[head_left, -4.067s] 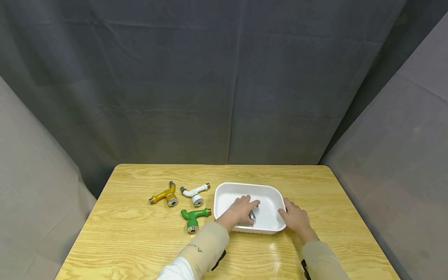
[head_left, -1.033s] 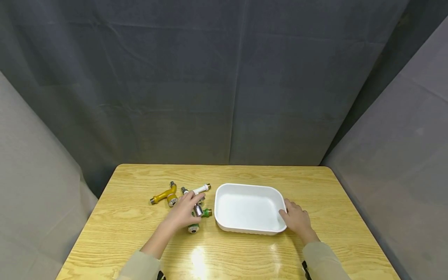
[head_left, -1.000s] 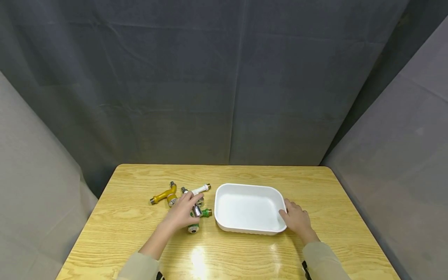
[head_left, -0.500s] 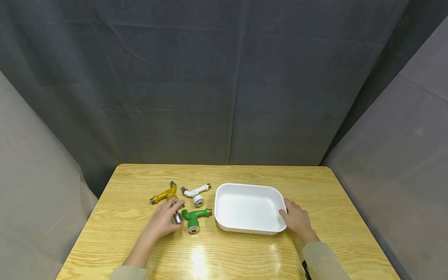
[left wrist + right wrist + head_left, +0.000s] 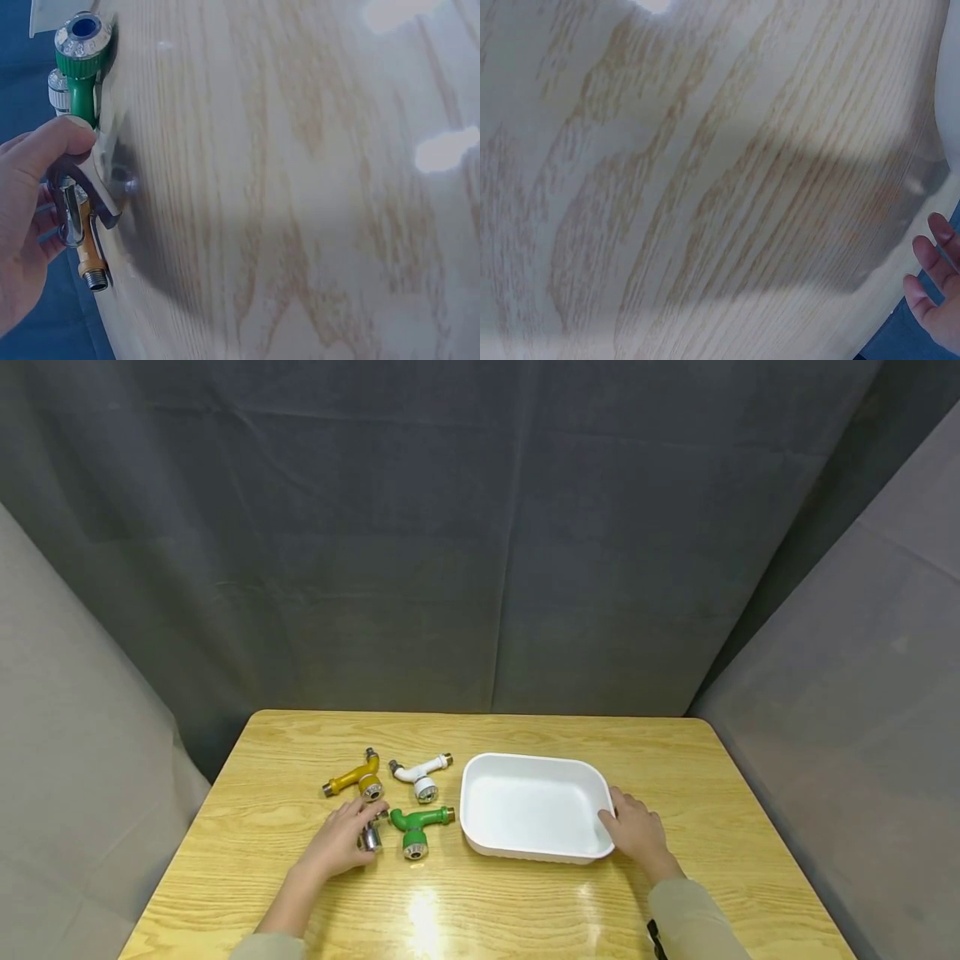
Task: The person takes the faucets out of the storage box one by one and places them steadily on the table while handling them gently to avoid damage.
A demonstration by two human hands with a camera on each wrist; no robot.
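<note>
My left hand (image 5: 335, 843) grips a chrome tap (image 5: 371, 837) at the left of the table, just left of a green tap (image 5: 415, 832). In the left wrist view the chrome tap (image 5: 86, 187) hangs under the thumb, its body partly hidden by the hand; I cannot tell whether it touches the table. Behind it lie a yellow tap (image 5: 360, 778) and a white tap (image 5: 422, 777). My right hand (image 5: 636, 832) holds the right end of a white plastic basin (image 5: 537, 853), thumb over the rim and fingers outside. Nothing lies in the basin.
The wooden table (image 5: 480, 910) has rounded far corners. A dark grey curtain (image 5: 375, 568) hangs behind it, with pale cloth panels (image 5: 862, 710) at both sides.
Earlier my left hand was inside the basin at the chrome tap. It has carried the tap left over the other taps and lowered it left of the green one. The right hand stayed put.
</note>
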